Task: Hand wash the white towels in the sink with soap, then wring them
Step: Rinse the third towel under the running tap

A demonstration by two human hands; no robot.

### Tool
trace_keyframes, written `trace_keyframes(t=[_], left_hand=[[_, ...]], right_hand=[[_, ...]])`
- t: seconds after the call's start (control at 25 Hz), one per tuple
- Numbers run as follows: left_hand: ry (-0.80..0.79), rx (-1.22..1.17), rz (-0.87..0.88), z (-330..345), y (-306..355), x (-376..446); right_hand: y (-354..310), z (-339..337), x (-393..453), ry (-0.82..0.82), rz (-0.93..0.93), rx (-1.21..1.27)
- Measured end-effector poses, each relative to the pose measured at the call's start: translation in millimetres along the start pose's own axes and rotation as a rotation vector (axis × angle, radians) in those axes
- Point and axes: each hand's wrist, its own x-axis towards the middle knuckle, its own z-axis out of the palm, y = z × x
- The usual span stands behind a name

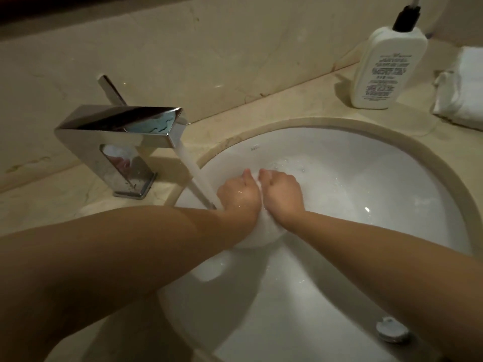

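White, soaked cloth towel [264, 231] is bunched and clenched by left hand [239, 195] and right hand [283, 195]; heavy, limp, soap-slick, best gripped at both ends.

- The sink [339, 158] is plain white.
- The towel [261, 231] in it is white.
- The counter [261, 111] is beige with faint darker veins.
- The faucet [117, 131] is mirror-bright chrome.
- The soap bottle [386, 66] is white with small dark print and a black pump.
- The folded towels [462, 87] are white.
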Motion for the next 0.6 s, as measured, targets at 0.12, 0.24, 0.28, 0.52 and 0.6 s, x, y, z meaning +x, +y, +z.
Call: trace_keyframes(t=[0.12,0.24,0.28,0.52,0.6], left_hand=[[0.019,0.001,0.019,-2.8,3.0,-6.1],[-0.077,0.023,0.016,-15.5,7.3,-16.1],[-0.136,0.015,0.015,-21.8,7.6,-18.2],[-0.354,-0.038,0.182,-74.9,8.1,-42.9],[-0.288,-0.097,0.222,-89.9,1.9,-50.3]], right_hand=[[-3.9,-6.3,0.7,-0.088,0.004,-0.061],[-11.7,-20.7,-5.4,-0.212,0.085,-0.072],[-12.6,-26.0,-8.4,-0.219,0.102,-0.039],[-39.6,-54.1,-49.1,-0.068,0.034,0.484],[-53.8,-59.1,-64.8,-0.077,0.020,0.619]])
